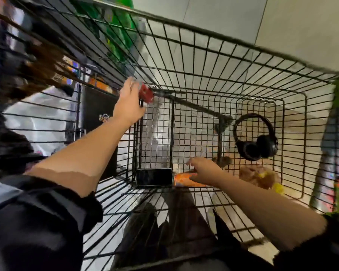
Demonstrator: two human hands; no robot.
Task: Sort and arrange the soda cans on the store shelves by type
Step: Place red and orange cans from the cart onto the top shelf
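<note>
My left hand [128,103] is raised at the left side of a black wire shopping cart [219,61] and grips a red soda can [145,93] near the cart's upper edge. My right hand [203,171] reaches down into the cart's basket and touches an orange can [184,179] lying on its side on the wire floor. Whether its fingers curl round that can is blurred. Brownish cans or packs [256,176] with yellow patches lie further right in the basket.
Black headphones [256,142] hang on the cart's inner wire wall. A dark phone-like slab [154,178] lies left of the orange can. Store shelves [37,61] with blurred goods stand to the left. Green packaging [115,26] shows above, more at the right edge.
</note>
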